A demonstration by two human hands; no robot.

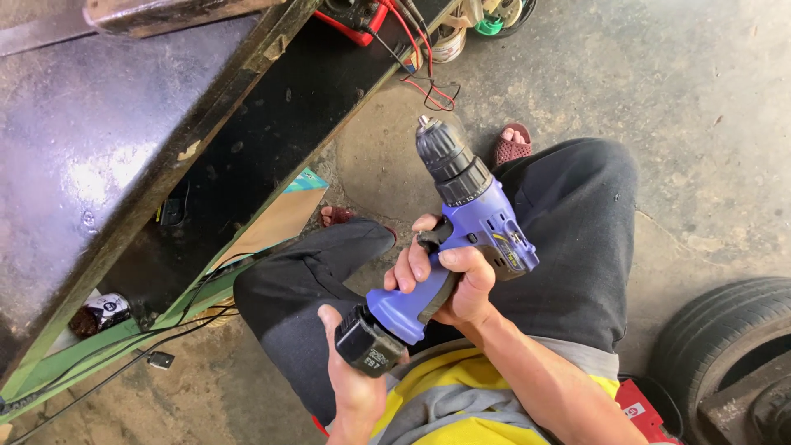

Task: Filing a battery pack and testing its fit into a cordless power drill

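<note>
A blue cordless drill [482,218] with a black chuck [443,156] points up and away over my lap. My right hand [451,280] is wrapped around its blue handle, with a finger near the trigger. My left hand [350,387] cups the black battery pack [369,346] at the bottom of the handle. I am seated, with dark trousers [577,239] and a yellow and grey shirt [461,404] below the drill.
A dark metal workbench [124,140] with a green frame [124,338] stands at the left. Red and black wires [416,62] hang near its far end. A tyre [733,346] lies at the lower right on the concrete floor [659,91]. Cables trail under the bench.
</note>
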